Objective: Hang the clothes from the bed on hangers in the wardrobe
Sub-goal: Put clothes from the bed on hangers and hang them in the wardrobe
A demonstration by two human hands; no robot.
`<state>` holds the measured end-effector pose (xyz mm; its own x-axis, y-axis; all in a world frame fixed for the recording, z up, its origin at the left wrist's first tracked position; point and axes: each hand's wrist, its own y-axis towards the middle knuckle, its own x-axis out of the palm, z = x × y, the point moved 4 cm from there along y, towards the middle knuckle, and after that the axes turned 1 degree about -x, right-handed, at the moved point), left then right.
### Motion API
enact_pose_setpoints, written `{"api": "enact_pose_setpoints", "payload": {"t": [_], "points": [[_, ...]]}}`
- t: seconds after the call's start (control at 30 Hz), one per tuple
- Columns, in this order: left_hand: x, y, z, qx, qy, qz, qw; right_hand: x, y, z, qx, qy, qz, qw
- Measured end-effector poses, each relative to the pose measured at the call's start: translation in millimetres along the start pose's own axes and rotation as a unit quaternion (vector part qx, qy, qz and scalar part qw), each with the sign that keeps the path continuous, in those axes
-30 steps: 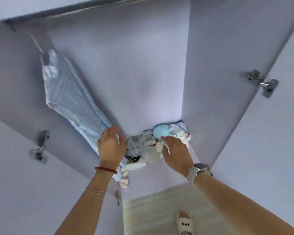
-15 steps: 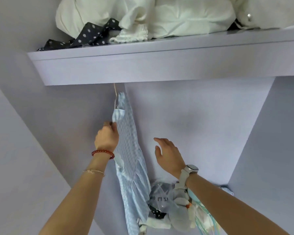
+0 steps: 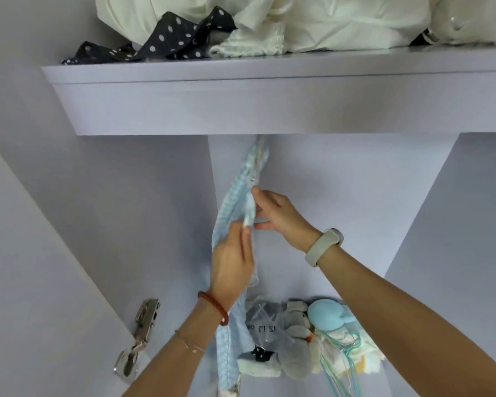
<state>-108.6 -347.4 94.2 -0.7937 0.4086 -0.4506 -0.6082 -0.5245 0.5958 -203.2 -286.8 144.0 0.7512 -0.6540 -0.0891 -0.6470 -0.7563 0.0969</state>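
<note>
A light blue checked garment (image 3: 235, 196) hangs inside the wardrobe, just under the shelf (image 3: 269, 110); its hanger is almost hidden by the fabric. My left hand (image 3: 232, 262), with a red bracelet on the wrist, grips the garment's front edge from below. My right hand (image 3: 278, 214), with a watch on the wrist, pinches the same edge slightly higher, fingertips touching the cloth. The garment's lower part (image 3: 226, 353) drops past my left forearm.
White bedding (image 3: 327, 21) and a dark polka-dot cloth (image 3: 169, 38) lie on the shelf. Soft toys (image 3: 304, 339), one light blue (image 3: 327, 313), and a plastic bag (image 3: 267, 325) sit on the wardrobe floor. A door hinge (image 3: 138, 339) is at the lower left.
The view has shifted left, so the garment now hangs centre. My right hand, free half a second ago, has come onto the garment's edge. My left hand now grips it lower down.
</note>
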Motion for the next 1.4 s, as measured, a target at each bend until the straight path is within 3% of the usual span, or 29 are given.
{"api": "enact_pose_setpoints", "payload": {"t": [0.23, 0.4, 0.5, 0.57, 0.63, 0.7, 0.8, 0.9, 1.0, 1.17, 1.23, 1.3, 1.33, 1.4], "points": [[35.8, -57.1, -3.8, 0.048, -0.007, -0.182, 0.982, -44.0, -41.3, 57.8, 0.034, -0.274, 0.054, 0.96], [30.7, -49.9, -2.2, 0.012, 0.008, -0.102, 0.995, -94.0, -98.4, 62.8, 0.027, -0.46, 0.03, 0.887], [41.7, -48.8, 19.6, 0.1, 0.098, -0.081, 0.987, -114.7, -150.6, 51.7, 0.005, -0.494, 0.021, 0.869], [57.5, -57.4, 39.2, 0.171, 0.117, -0.132, 0.969, -131.1, -190.6, 47.6, 0.004, -0.501, 0.06, 0.863], [76.4, -78.6, 58.9, 0.191, 0.048, -0.245, 0.949, -145.6, -236.0, 48.4, 0.005, -0.489, 0.126, 0.863], [90.7, -109.5, 81.0, 0.158, -0.061, -0.351, 0.921, -156.4, -285.6, 53.3, 0.025, -0.484, 0.192, 0.853], [107.7, -155.5, 116.3, 0.129, -0.166, -0.395, 0.895, -167.3, -369.2, 59.8, 0.085, -0.448, 0.296, 0.839], [122.7, -196.9, 151.9, 0.126, -0.233, -0.435, 0.861, -167.0, -461.6, 60.6, 0.166, -0.478, 0.382, 0.773], [138.4, -236.9, 187.9, 0.147, -0.272, -0.494, 0.813, -155.9, -550.3, 63.4, 0.162, -0.568, 0.438, 0.678], [162.4, -313.5, 255.3, 0.177, -0.27, -0.622, 0.714, -125.4, -675.4, 69.2, 0.194, -0.593, 0.552, 0.552], [178.8, -343.2, 274.5, 0.154, -0.25, -0.649, 0.702, -113.2, -722.7, 62.4, 0.192, -0.598, 0.583, 0.516], [191.3, -372.7, 291.2, 0.15, -0.225, -0.64, 0.719, -105.4, -772.6, 52.1, 0.201, -0.597, 0.613, 0.478], [191.5, -389.2, 305.2, 0.182, -0.224, -0.628, 0.723, -102.1, -797.8, 47.7, 0.204, -0.597, 0.628, 0.456], [178.4, -429.1, 347.0, 0.299, -0.26, -0.6, 0.695, -97.0, -846.5, 42.1, 0.211, -0.595, 0.659, 0.41]]}}
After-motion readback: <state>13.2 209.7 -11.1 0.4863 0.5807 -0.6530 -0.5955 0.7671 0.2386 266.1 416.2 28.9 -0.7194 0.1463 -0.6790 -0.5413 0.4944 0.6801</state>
